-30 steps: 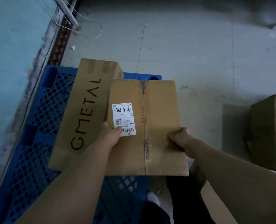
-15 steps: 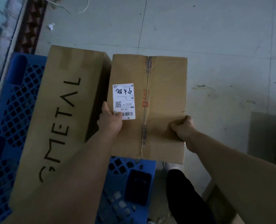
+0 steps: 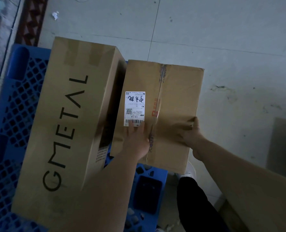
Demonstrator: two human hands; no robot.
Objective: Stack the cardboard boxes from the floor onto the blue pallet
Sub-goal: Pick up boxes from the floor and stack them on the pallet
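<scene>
On blue pallet (image 3: pixel 13 104), labelled box (image 3: pixel 172 97), left fingers (image 3: pixel 135 129) flat on top, right fingers (image 3: pixel 195 124) gripping its edge

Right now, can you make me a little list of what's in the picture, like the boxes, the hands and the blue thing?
big box: long cardboard box printed GMETAL, lying on the blue pallet
small box: taped cardboard box with a white label, right beside the big box
left hand: flat on top of the small box, fingertips at the label's barcode
right hand: gripping the small box's right edge
small box resting or held: cannot tell
floor: grey, scuffed, with a scrap of paper
</scene>
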